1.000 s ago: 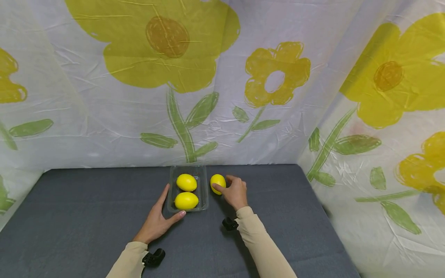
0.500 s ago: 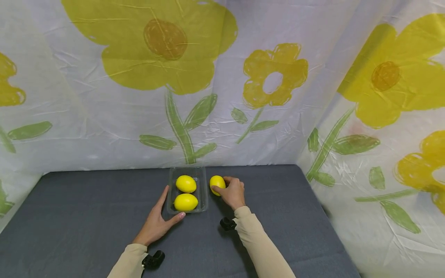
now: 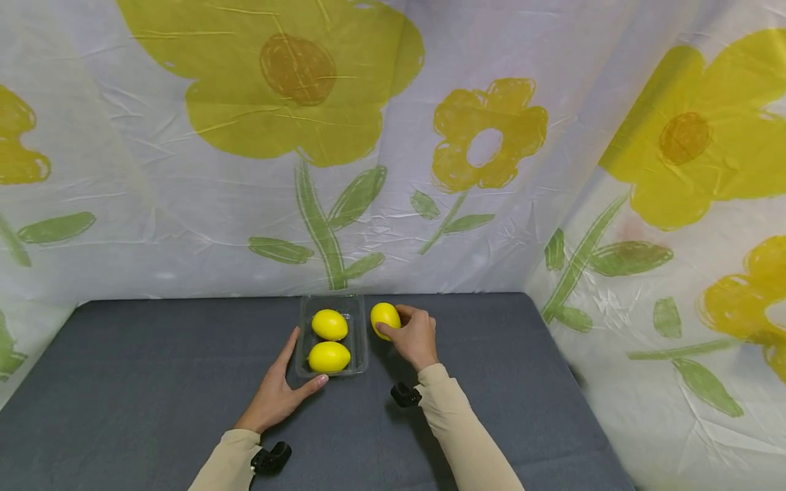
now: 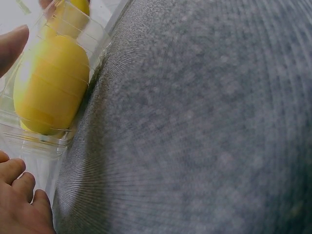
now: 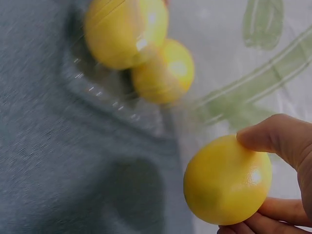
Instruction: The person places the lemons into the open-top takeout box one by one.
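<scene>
A clear plastic container (image 3: 358,335) near the table's back edge has two lemons inside, a rear lemon (image 3: 329,324) and a front lemon (image 3: 329,357). My left hand (image 3: 278,397) rests against its near left corner, fingers straight along the left side and thumb at the front edge. In the left wrist view, the front lemon (image 4: 52,85) shows through the clear wall. To the right of the container, my right hand (image 3: 417,337) pinches a third lemon (image 3: 385,321) between thumb and fingers. The right wrist view has this lemon (image 5: 226,180) raised off the table, its shadow lying below.
A dark grey cloth covers the table (image 3: 153,368). Behind it hangs a white curtain (image 3: 202,225) printed with yellow flowers, which continues along the right side. Black wrist cameras sit on both sleeves.
My right hand has lifted the third lemon slightly off the table. The left hand and the container stay where they were.
</scene>
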`<state>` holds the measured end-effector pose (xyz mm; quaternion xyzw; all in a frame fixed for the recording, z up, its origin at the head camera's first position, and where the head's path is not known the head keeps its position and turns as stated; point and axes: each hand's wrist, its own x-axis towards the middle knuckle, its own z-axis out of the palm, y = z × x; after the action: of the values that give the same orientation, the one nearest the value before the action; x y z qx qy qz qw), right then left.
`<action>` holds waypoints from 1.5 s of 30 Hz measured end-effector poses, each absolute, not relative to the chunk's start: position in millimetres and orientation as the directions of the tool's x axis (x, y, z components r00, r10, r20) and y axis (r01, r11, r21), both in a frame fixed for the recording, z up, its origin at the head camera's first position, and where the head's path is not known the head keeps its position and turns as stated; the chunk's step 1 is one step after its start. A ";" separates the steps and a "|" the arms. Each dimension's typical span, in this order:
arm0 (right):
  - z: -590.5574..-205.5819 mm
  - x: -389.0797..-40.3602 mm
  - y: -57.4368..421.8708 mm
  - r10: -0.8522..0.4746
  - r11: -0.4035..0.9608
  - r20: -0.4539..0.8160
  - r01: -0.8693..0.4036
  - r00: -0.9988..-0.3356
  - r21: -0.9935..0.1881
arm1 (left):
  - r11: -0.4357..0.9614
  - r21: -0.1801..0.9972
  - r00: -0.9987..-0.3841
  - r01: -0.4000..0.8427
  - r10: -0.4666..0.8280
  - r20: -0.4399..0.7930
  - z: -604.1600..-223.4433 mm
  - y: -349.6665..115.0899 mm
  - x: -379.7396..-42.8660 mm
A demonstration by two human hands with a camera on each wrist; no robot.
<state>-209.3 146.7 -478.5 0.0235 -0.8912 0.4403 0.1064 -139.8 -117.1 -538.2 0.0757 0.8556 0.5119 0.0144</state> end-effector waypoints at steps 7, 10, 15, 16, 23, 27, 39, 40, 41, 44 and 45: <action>-457.1 -203.3 136.9 -0.031 0.583 0.243 -0.215 -0.969 -0.784 | 0.463 0.878 -0.988 0.120 0.146 0.058 -537.4 -117.2 -138.4; -451.2 -200.7 129.4 -0.092 0.560 0.242 -0.251 -0.966 -0.790 | 0.456 0.882 -0.987 0.119 0.149 0.056 -538.0 -117.4 -138.5; -448.7 -199.3 115.5 -0.203 0.560 0.213 -0.292 -0.956 -0.776 | 0.453 0.883 -0.987 0.120 0.150 0.057 -540.0 -117.6 -139.7; -449.1 -199.3 112.9 -0.220 0.567 0.207 -0.298 -0.953 -0.768 | 0.454 0.883 -0.987 0.120 0.151 0.057 -540.2 -117.8 -140.0; -453.5 -201.0 99.0 -0.275 0.647 0.177 -0.318 -0.945 -0.693 | 0.443 0.889 -0.987 0.118 0.154 0.054 -541.1 -118.7 -140.0; -454.0 -201.9 95.0 -0.273 0.682 0.176 -0.319 -0.946 -0.658 | 0.441 0.890 -0.987 0.116 0.155 0.052 -540.7 -118.4 -140.6; -452.6 -202.7 89.8 -0.302 0.777 0.101 -0.306 -0.948 -0.551 | 0.442 0.890 -0.987 0.114 0.156 0.049 -538.2 -117.5 -142.6; -451.7 -203.1 89.2 -0.313 0.786 0.095 -0.314 -0.945 -0.532 | 0.441 0.890 -0.986 0.116 0.157 0.051 -538.3 -117.7 -142.3; -450.5 -203.4 88.6 -0.326 0.791 0.090 -0.324 -0.941 -0.519 | 0.442 0.889 -0.986 0.119 0.157 0.054 -538.8 -118.0 -142.1; -447.4 -204.3 87.7 -0.352 0.805 0.078 -0.344 -0.933 -0.484 | 0.445 0.886 -0.986 0.128 0.157 0.064 -540.1 -118.4 -141.3; -446.6 -204.5 87.7 -0.354 0.806 0.076 -0.345 -0.932 -0.481 | 0.446 0.886 -0.985 0.130 0.156 0.066 -540.7 -118.4 -141.0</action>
<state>-204.5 87.7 -446.6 0.1838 -0.9503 0.2512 -0.0088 -141.0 -118.4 -540.7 0.0843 0.8501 0.5197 0.0127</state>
